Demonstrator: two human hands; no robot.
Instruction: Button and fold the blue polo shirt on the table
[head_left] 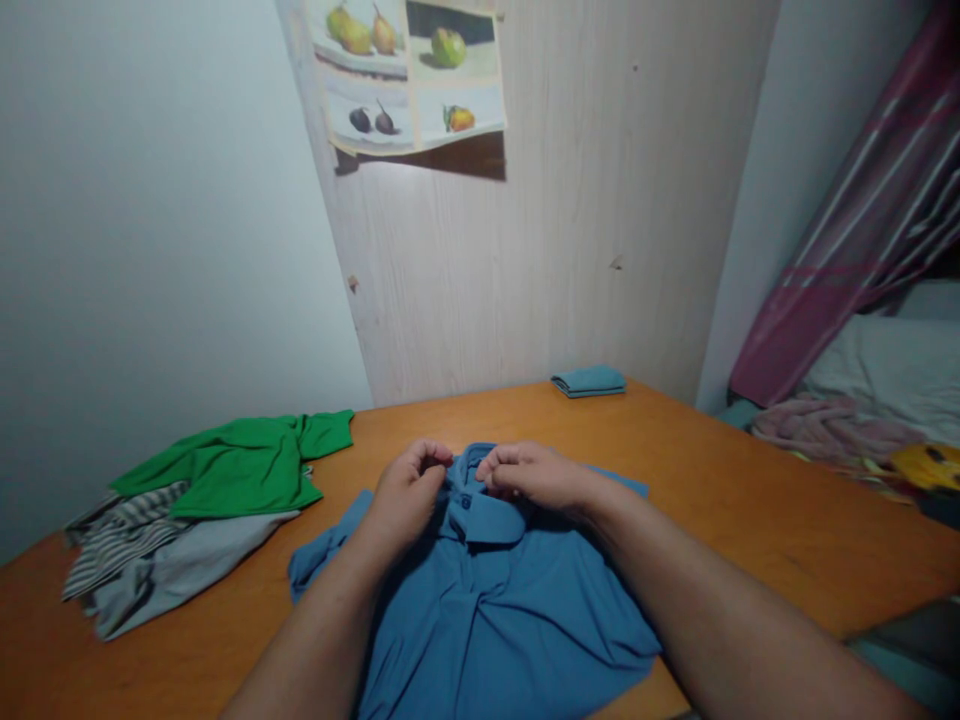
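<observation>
A blue polo shirt [495, 610] lies spread on the orange wooden table [720, 480], its collar pointing away from me. My left hand [409, 490] is closed, its fingers pinching the left side of the collar. My right hand [529, 472] is closed too, pinching the right side of the collar just beside the left hand. Both forearms lie over the shirt's body.
A heap of clothes sits at the table's left: a green shirt [240, 462] on top of a striped one [120, 535] and a grey one [172, 570]. A small folded blue cloth [590, 381] lies at the far edge by the wall. A bed [877, 400] stands at right.
</observation>
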